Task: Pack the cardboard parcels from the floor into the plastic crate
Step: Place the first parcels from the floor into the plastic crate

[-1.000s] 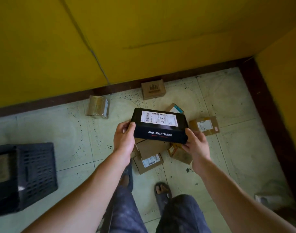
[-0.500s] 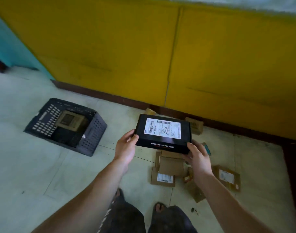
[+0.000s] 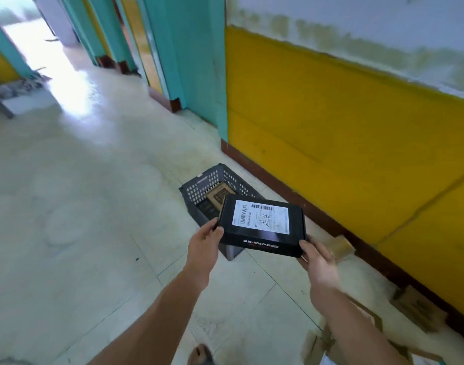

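Holding the black box by its two short ends keeps it level and label-up, which suits a flat drop into the crate. Your left hand pinches the near-left corner, thumb on the top edge and fingers tucked under the base. Your right hand grips the near-right corner the same way, thumb on the front face, fingers hidden below. Neither hand is spread wide; both are closed on the box. You carry it out in front at arm's reach, above and overlapping the crate's near corner in this view, so you can see the opening past the far edge of the box. The crate sits on the floor close to the yellow wall, and one brown parcel already lies inside, leaving room, as far as I can judge, for this box beside or on top of it.

Compared with half a second ago, your view has swung left: the crate, which was well off to your left, now lies straight ahead and partly behind the box. The loose parcels that lay under your hands are now off to the right and behind, along the skirting. Your grip has not changed, though the box has turned a little with your body. A teal door frame and a bright corridor have come into sight.
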`<state>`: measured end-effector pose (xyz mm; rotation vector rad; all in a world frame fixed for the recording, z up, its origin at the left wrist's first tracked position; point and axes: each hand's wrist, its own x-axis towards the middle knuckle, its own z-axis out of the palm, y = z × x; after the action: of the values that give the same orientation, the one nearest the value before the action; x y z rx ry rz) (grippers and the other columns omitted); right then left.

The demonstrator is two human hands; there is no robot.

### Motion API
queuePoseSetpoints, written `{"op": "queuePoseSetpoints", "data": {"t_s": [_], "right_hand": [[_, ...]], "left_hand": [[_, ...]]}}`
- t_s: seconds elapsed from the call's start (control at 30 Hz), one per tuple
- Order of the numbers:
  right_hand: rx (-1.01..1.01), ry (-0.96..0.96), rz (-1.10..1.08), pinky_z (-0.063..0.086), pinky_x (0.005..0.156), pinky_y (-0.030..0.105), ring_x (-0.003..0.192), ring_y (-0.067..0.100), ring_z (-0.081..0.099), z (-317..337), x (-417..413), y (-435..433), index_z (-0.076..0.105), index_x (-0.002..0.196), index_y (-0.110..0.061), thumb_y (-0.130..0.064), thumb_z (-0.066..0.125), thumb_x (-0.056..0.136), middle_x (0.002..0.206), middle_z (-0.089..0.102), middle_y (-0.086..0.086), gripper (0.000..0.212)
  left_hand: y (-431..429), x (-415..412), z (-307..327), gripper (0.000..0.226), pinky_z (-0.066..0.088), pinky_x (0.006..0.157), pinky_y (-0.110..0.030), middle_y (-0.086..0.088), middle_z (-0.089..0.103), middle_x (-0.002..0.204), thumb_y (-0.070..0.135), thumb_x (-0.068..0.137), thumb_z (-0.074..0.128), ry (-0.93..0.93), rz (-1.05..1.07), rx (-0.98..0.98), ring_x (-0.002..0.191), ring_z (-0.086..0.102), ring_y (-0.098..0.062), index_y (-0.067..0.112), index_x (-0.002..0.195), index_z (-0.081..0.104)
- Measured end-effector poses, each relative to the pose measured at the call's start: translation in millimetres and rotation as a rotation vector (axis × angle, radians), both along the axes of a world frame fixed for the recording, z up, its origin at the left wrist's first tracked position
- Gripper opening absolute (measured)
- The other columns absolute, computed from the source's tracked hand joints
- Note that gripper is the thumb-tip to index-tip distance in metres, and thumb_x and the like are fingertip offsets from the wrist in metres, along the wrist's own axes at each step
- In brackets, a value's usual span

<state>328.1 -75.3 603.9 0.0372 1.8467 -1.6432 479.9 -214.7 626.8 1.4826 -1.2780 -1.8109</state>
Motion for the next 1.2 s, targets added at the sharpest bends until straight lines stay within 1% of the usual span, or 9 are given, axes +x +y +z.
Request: {"op": "queuePoseSetpoints", "data": {"t_s": [0.27, 0.37, 0.43, 0.53, 0.7, 0.93, 1.03, 1.13, 1.2], "right_hand": [[0.023, 0.023, 0.086, 0.044, 0.092, 0.031, 0.103, 0.019, 0.058, 4, 54, -141, 0.061, 0.117, -0.018, -0.015, 0.054, 0.095, 0.11, 0.064, 0.002, 0.023], [0.076, 0.031, 0.091, 0.047, 0.095, 0.037, 0.104, 0.022, 0.06, -5, 49, -182, 0.063, 0.11, -0.022, -0.016, 0.055, 0.093, 0.11, 0.066, 0.003, 0.02], [0.086, 0.034, 0.081, 0.048, 0.097, 0.042, 0.105, 0.024, 0.06, -13, 38, -212, 0.063, 0.108, -0.025, -0.015, 0.055, 0.091, 0.109, 0.066, 0.001, 0.021], [0.086, 0.006, 0.072, 0.049, 0.091, 0.038, 0.1, 0.018, 0.059, -28, 17, -263, 0.058, 0.119, -0.027, -0.013, 0.053, 0.092, 0.107, 0.063, -0.005, 0.031], [0.134, -0.071, 0.034, 0.049, 0.081, 0.04, 0.097, 0.025, 0.061, -58, -25, -352, 0.062, 0.103, -0.035, -0.012, 0.054, 0.089, 0.102, 0.066, 0.002, 0.028], [0.268, -0.017, 0.058, 0.042, 0.065, 0.026, 0.087, 0.012, 0.058, -63, -66, -442, 0.058, 0.119, -0.029, -0.009, 0.053, 0.089, 0.099, 0.064, -0.007, 0.036], [0.33, -0.014, 0.059, 0.042, 0.071, 0.028, 0.088, 0.013, 0.058, -68, -81, -473, 0.054, 0.123, -0.034, -0.01, 0.052, 0.088, 0.103, 0.063, -0.007, 0.042], [0.421, -0.064, 0.013, 0.043, 0.066, 0.027, 0.082, 0.008, 0.057, -84, -92, -502, 0.058, 0.124, -0.033, -0.02, 0.053, 0.089, 0.096, 0.062, -0.012, 0.038], [0.448, -0.124, -0.047, 0.049, 0.075, 0.032, 0.088, 0.014, 0.06, -97, -91, -524, 0.06, 0.123, -0.033, -0.024, 0.053, 0.089, 0.1, 0.064, -0.008, 0.036]], "left_hand": [[-136, 62, 3, 0.029, 0.039, 0.089, -0.027, -0.001, 0.068, 0.112, 0.014, 0.096, 0.056, -0.006, 0.078, -0.016, 0.107, 0.058, -0.02, 0.018, 0.125, 0.063], [-179, 57, -4, 0.03, 0.042, 0.088, -0.028, 0.004, 0.068, 0.105, 0.013, 0.097, 0.055, -0.024, 0.042, -0.015, 0.106, 0.058, -0.02, 0.02, 0.125, 0.062], [-211, 46, -8, 0.032, 0.043, 0.083, -0.027, 0.002, 0.067, 0.109, 0.009, 0.098, 0.051, -0.048, 0.016, -0.018, 0.1, 0.058, -0.017, 0.019, 0.128, 0.06], [-265, 20, -17, 0.044, 0.039, 0.088, -0.027, -0.004, 0.061, 0.127, 0.0, 0.097, 0.046, -0.1, -0.039, 0.003, 0.109, 0.053, -0.019, 0.018, 0.137, 0.052], [-366, -27, -38, 0.049, 0.04, 0.076, -0.024, -0.001, 0.065, 0.113, -0.008, 0.089, 0.043, -0.232, -0.182, -0.032, 0.101, 0.054, -0.017, 0.018, 0.126, 0.06], [-475, -81, -56, 0.032, 0.045, 0.082, -0.029, -0.002, 0.064, 0.12, 0.012, 0.094, 0.054, -0.33, -0.304, 0.042, 0.101, 0.061, -0.021, 0.02, 0.125, 0.051], [-516, -108, -70, 0.04, 0.043, 0.081, -0.028, -0.003, 0.066, 0.117, 0.01, 0.094, 0.053, -0.314, -0.407, 0.091, 0.102, 0.063, -0.021, 0.023, 0.132, 0.048], [-555, -134, -87, 0.035, 0.042, 0.082, -0.03, -0.003, 0.068, 0.112, 0.011, 0.095, 0.051, -0.351, -0.523, 0.1, 0.095, 0.063, -0.016, 0.024, 0.128, 0.051], [-583, -149, -103, 0.031, 0.045, 0.079, -0.03, -0.003, 0.069, 0.11, 0.013, 0.095, 0.051, -0.379, -0.638, 0.092, 0.095, 0.063, -0.015, 0.023, 0.125, 0.053]]}}
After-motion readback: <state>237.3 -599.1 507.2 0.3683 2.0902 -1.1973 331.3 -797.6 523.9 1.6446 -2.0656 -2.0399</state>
